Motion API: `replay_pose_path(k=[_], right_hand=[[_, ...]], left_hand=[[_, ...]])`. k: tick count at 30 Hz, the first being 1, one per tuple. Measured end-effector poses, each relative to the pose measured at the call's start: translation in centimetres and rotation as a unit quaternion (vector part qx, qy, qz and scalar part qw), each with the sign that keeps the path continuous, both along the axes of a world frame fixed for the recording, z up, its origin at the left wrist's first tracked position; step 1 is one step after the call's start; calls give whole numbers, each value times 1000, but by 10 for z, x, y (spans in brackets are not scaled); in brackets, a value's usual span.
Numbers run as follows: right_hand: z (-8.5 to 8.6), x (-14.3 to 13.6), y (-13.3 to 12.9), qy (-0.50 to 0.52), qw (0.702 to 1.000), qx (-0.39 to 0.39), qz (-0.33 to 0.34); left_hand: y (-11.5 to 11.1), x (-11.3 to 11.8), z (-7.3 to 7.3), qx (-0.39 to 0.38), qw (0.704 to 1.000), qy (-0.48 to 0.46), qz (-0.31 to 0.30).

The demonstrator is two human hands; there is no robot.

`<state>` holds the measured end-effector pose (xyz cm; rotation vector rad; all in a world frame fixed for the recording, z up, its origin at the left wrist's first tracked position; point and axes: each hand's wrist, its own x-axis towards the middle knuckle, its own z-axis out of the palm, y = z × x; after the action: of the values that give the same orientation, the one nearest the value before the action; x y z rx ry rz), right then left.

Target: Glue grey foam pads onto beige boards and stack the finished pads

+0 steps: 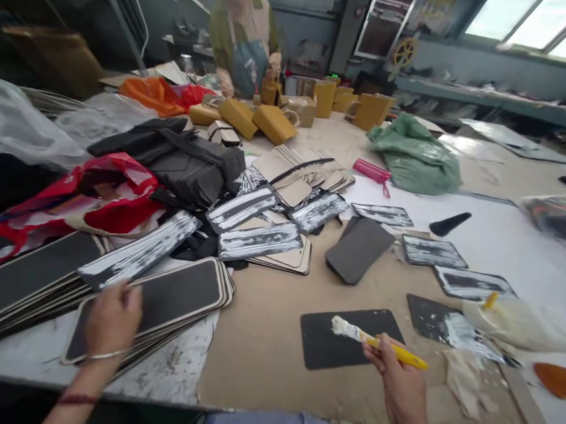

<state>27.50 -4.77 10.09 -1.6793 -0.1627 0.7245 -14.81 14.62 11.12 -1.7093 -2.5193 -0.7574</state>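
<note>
My right hand (400, 379) grips a paintbrush (399, 353) by its yellow handle. The pale, white-smeared bristles are over a dark rectangular panel (313, 342) lying flat on the brown board. My left hand (113, 320) has its fingers curled at the lower end of a long dark panel streaked with white paste (141, 248); they seem to pinch its edge. Beneath that hand lies a stack of dark panels with pale rims (182, 295). More paste-streaked panels (262, 239) lie around, and two bare dark pieces (360, 249) overlap in the middle.
A milky plastic bag or tub (511, 322) and a smeared dark plate (430, 314) sit at the right. Another panel stack (30, 273), a red bag (116, 195) and black bundles (171, 154) crowd the left. A person (248, 37) stands across the table behind yellow-brown boxes (274, 123).
</note>
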Motion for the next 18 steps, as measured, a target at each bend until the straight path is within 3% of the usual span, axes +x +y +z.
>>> replay_pose_path(k=[1, 3, 4, 6, 8, 10, 13, 18], right_hand=[[-3, -3, 3, 4, 1000, -8, 21], [-13, -6, 7, 7, 998, -22, 58], [-18, -6, 8, 10, 997, -24, 69], [-28, -5, 10, 19, 997, -16, 75], [-33, -4, 11, 30, 997, -1, 76], [-34, -6, 13, 38, 995, 6, 88], [-37, -15, 19, 41, 993, 4, 111], [-50, -24, 29, 30, 992, -9, 125]], left_hand=[[-22, 27, -7, -6, 997, -12, -79], [-68, 87, -28, 11, 941, -58, -334], [-87, 117, -40, 5, 910, -66, -409], [-117, 170, -63, -44, 860, -85, -501], [-135, 206, -77, -86, 823, -101, -553], [-143, 226, -84, -106, 798, -105, -583], [-144, 235, -87, -117, 782, -90, -606], [-142, 237, -93, -90, 790, -58, -604]])
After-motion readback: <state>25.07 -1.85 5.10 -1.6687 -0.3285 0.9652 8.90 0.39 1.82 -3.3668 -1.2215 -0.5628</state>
